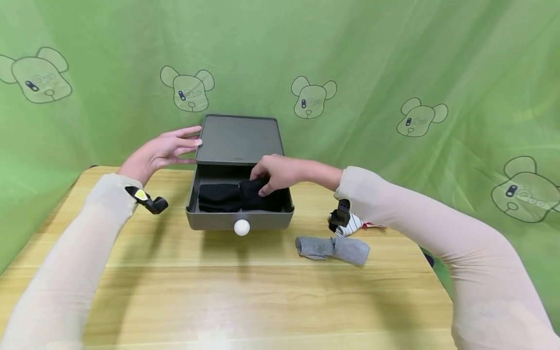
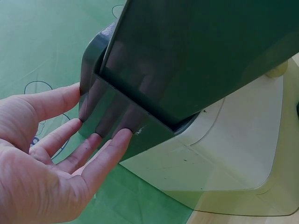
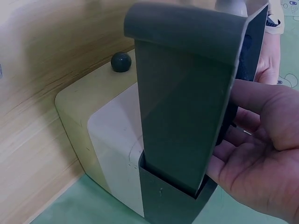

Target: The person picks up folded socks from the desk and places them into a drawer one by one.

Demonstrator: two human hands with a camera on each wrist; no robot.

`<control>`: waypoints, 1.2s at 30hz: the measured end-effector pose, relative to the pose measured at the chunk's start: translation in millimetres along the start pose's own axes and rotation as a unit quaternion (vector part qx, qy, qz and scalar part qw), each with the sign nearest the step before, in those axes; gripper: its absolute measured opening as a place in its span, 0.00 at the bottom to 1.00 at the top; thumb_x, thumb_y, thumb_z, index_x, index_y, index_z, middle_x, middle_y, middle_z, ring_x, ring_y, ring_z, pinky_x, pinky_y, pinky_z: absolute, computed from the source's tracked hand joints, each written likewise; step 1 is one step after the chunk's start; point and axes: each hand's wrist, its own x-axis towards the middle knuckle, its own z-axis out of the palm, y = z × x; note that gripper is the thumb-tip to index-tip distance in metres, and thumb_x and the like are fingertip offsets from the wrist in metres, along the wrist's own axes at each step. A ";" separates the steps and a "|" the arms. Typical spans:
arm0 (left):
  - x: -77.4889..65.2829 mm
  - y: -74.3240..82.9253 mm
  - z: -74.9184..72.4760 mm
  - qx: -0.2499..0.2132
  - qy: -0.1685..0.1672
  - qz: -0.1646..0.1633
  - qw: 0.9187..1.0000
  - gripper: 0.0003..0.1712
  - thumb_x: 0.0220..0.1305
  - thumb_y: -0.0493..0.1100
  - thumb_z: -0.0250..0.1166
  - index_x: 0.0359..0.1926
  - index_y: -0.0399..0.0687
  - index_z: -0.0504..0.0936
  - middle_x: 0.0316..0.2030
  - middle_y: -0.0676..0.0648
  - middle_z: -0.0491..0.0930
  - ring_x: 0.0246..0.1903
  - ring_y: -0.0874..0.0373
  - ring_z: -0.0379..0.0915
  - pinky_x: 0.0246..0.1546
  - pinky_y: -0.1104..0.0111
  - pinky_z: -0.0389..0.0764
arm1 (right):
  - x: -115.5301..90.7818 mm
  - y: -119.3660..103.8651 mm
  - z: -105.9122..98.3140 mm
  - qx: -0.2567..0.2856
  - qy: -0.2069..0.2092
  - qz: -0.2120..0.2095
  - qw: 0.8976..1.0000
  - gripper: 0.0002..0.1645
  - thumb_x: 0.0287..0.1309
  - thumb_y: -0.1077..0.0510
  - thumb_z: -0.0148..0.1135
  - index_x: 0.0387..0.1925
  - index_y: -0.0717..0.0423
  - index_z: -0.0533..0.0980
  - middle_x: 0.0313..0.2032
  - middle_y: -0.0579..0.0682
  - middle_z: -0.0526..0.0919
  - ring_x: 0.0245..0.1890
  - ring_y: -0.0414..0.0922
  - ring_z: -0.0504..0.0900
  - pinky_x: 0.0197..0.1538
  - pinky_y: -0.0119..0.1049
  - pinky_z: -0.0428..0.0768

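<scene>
A dark grey drawer (image 1: 214, 222) with a white round knob (image 1: 242, 227) is pulled out of its cabinet (image 1: 240, 138). Two folded black cloth bundles lie side by side inside, the left bundle (image 1: 218, 197) uncovered. My right hand (image 1: 282, 172) reaches over the drawer's right side and grips the right bundle (image 1: 262, 203), thumb at the front; its fingertips are partly hidden. With fingers extended, my left hand (image 1: 168, 148) touches the cabinet's left side; the left wrist view shows the fingertips (image 2: 124, 135) against that dark wall.
On the table right of the drawer lies a rolled grey cloth (image 1: 315, 247). Behind it are a white striped cloth (image 1: 352, 224) and something red (image 1: 372, 225), partly hidden by the right wrist's camera. Below the grey unit, white (image 3: 114, 135) and yellow (image 3: 74, 102) units show. A green curtain (image 1: 253, 48) hangs behind.
</scene>
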 end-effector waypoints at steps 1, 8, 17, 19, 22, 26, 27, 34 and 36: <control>0.0 0.3 -0.1 -0.001 0.001 0.000 1.000 0.41 0.77 0.37 0.54 0.82 0.58 0.45 0.83 0.44 0.36 0.81 0.47 0.38 0.80 0.44 0.51 | 0.2 0.4 -0.4 -0.001 0.000 -0.002 1.000 0.12 0.61 0.64 0.69 0.47 0.60 0.84 0.41 0.54 0.89 0.39 0.44 0.82 0.52 0.38 0.81; 0.1 0.0 1.4 -0.005 0.001 -0.002 1.000 0.40 0.78 0.38 0.53 0.82 0.58 0.44 0.83 0.43 0.37 0.82 0.47 0.37 0.81 0.45 0.51 | -1.2 -0.2 -5.1 0.003 0.007 0.003 1.000 0.21 0.61 0.64 0.69 0.56 0.64 0.80 0.47 0.58 0.89 0.48 0.50 0.86 0.58 0.42 0.84; 0.4 -1.2 1.2 -0.004 0.000 -0.003 1.000 0.41 0.78 0.38 0.53 0.82 0.58 0.44 0.83 0.43 0.36 0.82 0.47 0.36 0.81 0.45 0.51 | -5.2 -6.0 -13.4 0.026 0.016 0.011 0.999 0.20 0.62 0.65 0.68 0.56 0.63 0.80 0.48 0.59 0.89 0.49 0.50 0.87 0.57 0.40 0.86; 0.9 -0.9 0.4 -0.006 0.002 -0.002 1.000 0.41 0.78 0.38 0.54 0.82 0.58 0.45 0.83 0.43 0.37 0.81 0.49 0.41 0.81 0.45 0.51 | -6.4 -8.1 -16.8 0.041 0.023 0.011 0.999 0.20 0.62 0.65 0.68 0.56 0.64 0.80 0.48 0.59 0.88 0.50 0.50 0.88 0.56 0.39 0.87; 0.0 -0.7 -1.3 -0.004 0.003 -0.002 1.000 0.41 0.77 0.38 0.55 0.82 0.59 0.46 0.83 0.44 0.39 0.72 0.58 0.62 0.80 0.46 0.53 | -9.1 -11.7 -22.2 0.065 0.041 0.003 0.997 0.20 0.62 0.66 0.68 0.56 0.64 0.80 0.49 0.60 0.88 0.51 0.49 0.87 0.57 0.38 0.86; -2.6 -1.6 -1.6 0.003 -0.001 -0.001 1.000 0.42 0.76 0.39 0.56 0.82 0.60 0.46 0.83 0.45 0.39 0.54 0.68 0.73 0.80 0.47 0.55 | -16.2 -19.3 -26.0 0.092 0.074 -0.028 0.993 0.20 0.63 0.66 0.67 0.56 0.65 0.80 0.50 0.61 0.87 0.51 0.49 0.86 0.59 0.38 0.85; -3.1 -2.1 -1.4 0.005 -0.003 0.000 1.000 0.42 0.77 0.38 0.56 0.82 0.60 0.46 0.83 0.44 0.39 0.57 0.66 0.73 0.80 0.47 0.55 | -18.3 -22.0 -25.3 0.098 0.083 -0.038 0.991 0.20 0.63 0.66 0.67 0.56 0.64 0.80 0.50 0.60 0.87 0.51 0.48 0.86 0.59 0.37 0.85; -2.6 -2.0 2.6 -0.002 -0.005 -0.003 1.000 0.41 0.78 0.38 0.54 0.82 0.59 0.45 0.83 0.45 0.37 0.81 0.48 0.38 0.80 0.45 0.53 | -40.6 -43.8 -2.2 0.176 0.102 -0.129 0.970 0.18 0.65 0.65 0.66 0.55 0.63 0.80 0.49 0.59 0.88 0.51 0.48 0.87 0.56 0.36 0.87; -2.1 -0.6 3.5 -0.006 0.000 -0.006 1.000 0.41 0.77 0.39 0.55 0.82 0.59 0.45 0.83 0.45 0.38 0.82 0.49 0.38 0.80 0.45 0.53 | -47.3 -49.3 8.9 0.204 0.087 -0.155 0.963 0.18 0.65 0.66 0.66 0.56 0.65 0.80 0.50 0.59 0.88 0.51 0.50 0.87 0.55 0.37 0.88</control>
